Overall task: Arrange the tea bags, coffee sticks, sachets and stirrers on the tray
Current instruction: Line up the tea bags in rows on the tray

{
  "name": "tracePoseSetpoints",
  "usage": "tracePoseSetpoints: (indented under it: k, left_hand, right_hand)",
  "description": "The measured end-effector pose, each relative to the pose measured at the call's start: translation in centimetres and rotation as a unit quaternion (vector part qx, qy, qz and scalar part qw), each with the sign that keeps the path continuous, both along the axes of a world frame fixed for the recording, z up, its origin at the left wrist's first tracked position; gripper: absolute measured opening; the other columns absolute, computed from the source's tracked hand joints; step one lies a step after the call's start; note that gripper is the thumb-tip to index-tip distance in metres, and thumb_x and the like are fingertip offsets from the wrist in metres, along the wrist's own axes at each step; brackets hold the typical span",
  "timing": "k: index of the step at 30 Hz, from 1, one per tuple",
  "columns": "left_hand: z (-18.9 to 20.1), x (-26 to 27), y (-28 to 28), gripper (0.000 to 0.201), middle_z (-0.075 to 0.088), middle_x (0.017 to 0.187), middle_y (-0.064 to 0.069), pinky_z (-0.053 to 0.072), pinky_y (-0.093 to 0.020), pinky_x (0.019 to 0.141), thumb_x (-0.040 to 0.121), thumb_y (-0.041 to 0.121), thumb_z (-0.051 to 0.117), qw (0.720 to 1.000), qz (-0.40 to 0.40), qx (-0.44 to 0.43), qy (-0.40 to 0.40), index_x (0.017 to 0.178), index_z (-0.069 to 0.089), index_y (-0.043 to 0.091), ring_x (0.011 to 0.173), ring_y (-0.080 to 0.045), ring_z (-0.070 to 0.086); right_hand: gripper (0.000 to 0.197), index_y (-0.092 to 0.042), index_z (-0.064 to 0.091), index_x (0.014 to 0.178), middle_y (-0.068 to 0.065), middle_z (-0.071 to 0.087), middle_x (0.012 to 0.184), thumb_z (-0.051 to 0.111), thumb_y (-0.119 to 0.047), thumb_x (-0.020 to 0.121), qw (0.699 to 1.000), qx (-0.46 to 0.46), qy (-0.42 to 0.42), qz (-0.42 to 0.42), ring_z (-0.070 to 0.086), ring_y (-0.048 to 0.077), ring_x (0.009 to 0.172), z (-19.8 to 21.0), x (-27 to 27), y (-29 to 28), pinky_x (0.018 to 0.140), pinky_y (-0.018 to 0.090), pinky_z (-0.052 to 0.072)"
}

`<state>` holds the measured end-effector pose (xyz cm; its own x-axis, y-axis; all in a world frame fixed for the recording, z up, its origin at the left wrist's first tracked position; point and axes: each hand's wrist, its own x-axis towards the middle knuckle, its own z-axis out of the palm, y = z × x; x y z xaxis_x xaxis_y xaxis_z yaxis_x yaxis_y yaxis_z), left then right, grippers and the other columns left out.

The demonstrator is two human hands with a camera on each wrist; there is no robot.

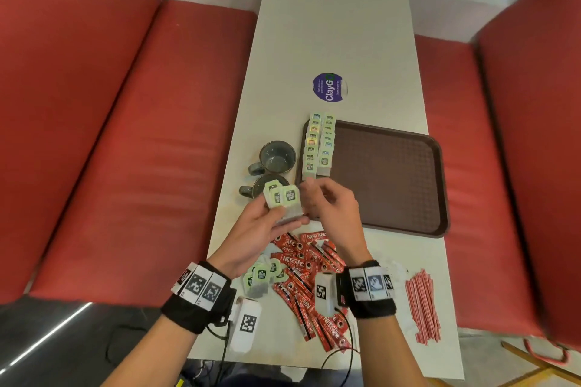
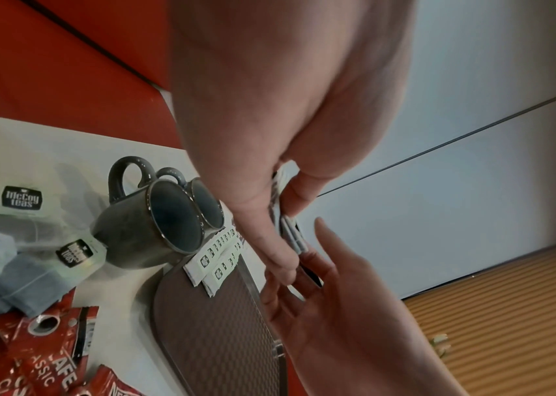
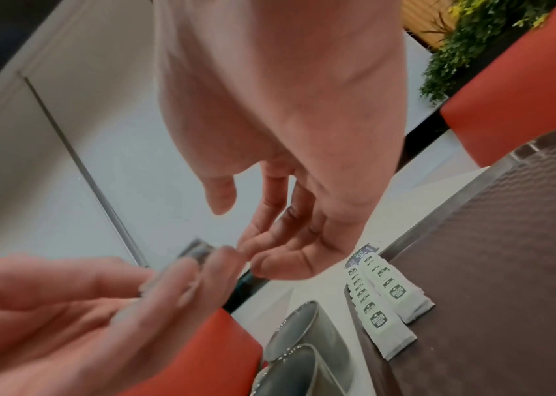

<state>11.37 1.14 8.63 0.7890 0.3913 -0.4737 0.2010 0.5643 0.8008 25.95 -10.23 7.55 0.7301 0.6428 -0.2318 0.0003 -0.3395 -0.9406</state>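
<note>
My left hand grips a small stack of green-tagged tea bags just above the table, in front of the brown tray. In the left wrist view, thumb and fingers pinch that stack edge-on. My right hand hovers right beside it with relaxed fingers that hold nothing; its fingertips meet the left hand's. Two neat rows of tea bags lie along the tray's left side. Loose tea bags, red coffee sticks and red-and-white stirrers lie on the near table.
Two grey mugs stand left of the tray, close to my left hand. A round purple sticker marks the table beyond. Red benches run along both sides. Most of the tray's floor right of the rows is bare.
</note>
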Motion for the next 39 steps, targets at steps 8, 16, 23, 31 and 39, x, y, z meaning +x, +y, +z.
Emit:
tracePoseSetpoints:
  k: [8,16,23,31,39]
  left_hand:
    - [-0.5,0.9,-1.4,0.030,0.074,0.135,-0.005,0.059,-0.042,0.106,0.111,0.011,0.056,0.997,-0.015,0.068,0.017,0.140,0.063,0.013,0.122,-0.026,0.074]
    - [-1.0,0.6,-1.0,0.022,0.079,0.112,-0.011,0.066,-0.037,0.088,0.105,0.016,0.070,0.991,0.034,0.113,0.068,0.126,0.073,0.012,0.097,-0.028,0.080]
    - [-1.0,0.1,-0.9,0.027,0.082,0.108,-0.008,0.062,-0.039,0.088,0.098,0.015,0.078,0.989,0.044,0.120,0.073,0.124,0.070,0.010,0.092,-0.021,0.075]
    - [-1.2,-0.4,-0.5,0.032,0.082,0.111,-0.010,0.063,-0.041,0.097,0.097,0.016,0.079,0.990,0.064,0.100,0.072,0.126,0.069,0.008,0.094,-0.022,0.075]
    - [-1.4,-0.5,-0.3,0.031,0.082,0.110,-0.010,0.064,-0.035,0.093,0.097,0.016,0.080,0.991,0.066,0.093,0.074,0.125,0.069,0.006,0.095,-0.022,0.076]
  right_hand:
    - [0.007,-0.022,0.077,0.105,0.002,0.079,0.101,0.080,-0.027,0.100,0.999,0.008,0.047,0.006,0.075,0.027,0.096,-0.3,-1.2,-3.9,0.086,0.046,0.064]
    - [0.022,-0.020,0.073,0.111,0.003,0.082,0.097,0.087,-0.025,0.094,0.987,-0.003,0.059,-0.151,0.081,0.020,0.091,-3.3,2.9,-3.6,0.092,0.045,0.065]
    - [0.021,-0.026,0.070,0.094,-0.004,0.077,0.086,0.090,-0.030,0.089,0.978,-0.121,-0.049,-0.163,0.077,0.019,0.085,-8.8,8.7,0.1,0.092,0.048,0.063]
    - [0.013,-0.019,0.073,0.096,-0.003,0.073,0.088,0.085,-0.019,0.093,0.973,-0.167,-0.066,-0.146,0.071,0.024,0.098,-11.8,10.3,2.4,0.092,0.041,0.057]
    - [0.018,-0.018,0.068,0.102,0.000,0.071,0.100,0.083,-0.024,0.095,0.963,-0.215,-0.109,-0.123,0.063,0.022,0.102,-12.5,9.6,2.8,0.086,0.036,0.049]
